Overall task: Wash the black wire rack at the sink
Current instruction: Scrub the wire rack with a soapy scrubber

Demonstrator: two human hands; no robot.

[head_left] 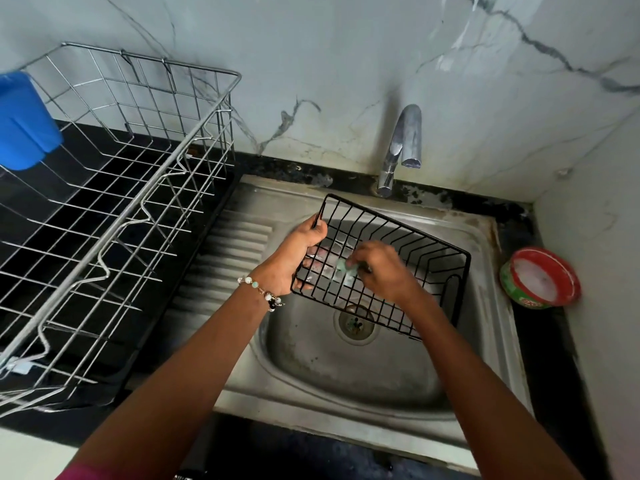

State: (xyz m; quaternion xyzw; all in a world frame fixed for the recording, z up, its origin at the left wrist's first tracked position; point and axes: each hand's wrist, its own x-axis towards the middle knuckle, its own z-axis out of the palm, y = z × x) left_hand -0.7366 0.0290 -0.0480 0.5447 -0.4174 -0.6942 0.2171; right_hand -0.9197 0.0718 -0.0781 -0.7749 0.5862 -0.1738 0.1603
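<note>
Two hands: left hand (294,258) at nine o'clock of the one black rack (398,258), right hand (381,268) central. One sink (346,382), one tap (403,147) at twelve, one steel rack (114,209), one blue cup (24,123), one tub (540,278) at three.

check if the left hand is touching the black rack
Touching. The head view shows the left hand with its fingers curled round the left edge of the black rack, holding it over the sink.

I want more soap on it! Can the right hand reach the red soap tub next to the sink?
Probably yes. The red soap tub sits open on the counter just right of the sink, with nothing between it and the right hand. That hand is pinching a green scrubber inside the black wire rack, though.
</note>
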